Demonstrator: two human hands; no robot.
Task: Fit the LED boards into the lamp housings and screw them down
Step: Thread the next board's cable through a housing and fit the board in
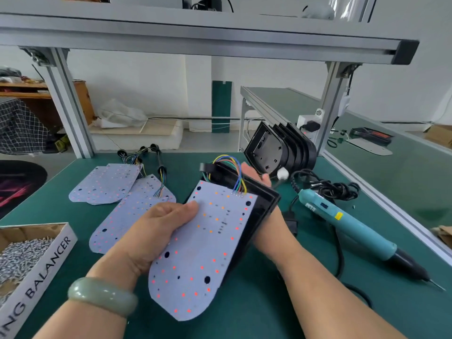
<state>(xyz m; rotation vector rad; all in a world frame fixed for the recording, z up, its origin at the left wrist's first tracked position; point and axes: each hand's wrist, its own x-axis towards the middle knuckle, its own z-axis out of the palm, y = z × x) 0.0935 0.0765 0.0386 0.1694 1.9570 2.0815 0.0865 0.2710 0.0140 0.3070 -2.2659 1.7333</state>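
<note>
LED board point(208, 241) is sitting pinched in your left grip point(156, 231), your right grip point(259, 177) seemingly clasping the lamp housing point(266, 204) behind it; screws point(19, 255) are filling the cardboard box point(46, 263).

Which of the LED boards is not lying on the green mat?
The nearest board, gripped by the left hand over the black housing; the other boards lie flat farther left.

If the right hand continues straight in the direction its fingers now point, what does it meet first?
Probably the stack of black lamp housings standing just beyond the right hand; depth is unclear, so the gap cannot be judged.
</note>
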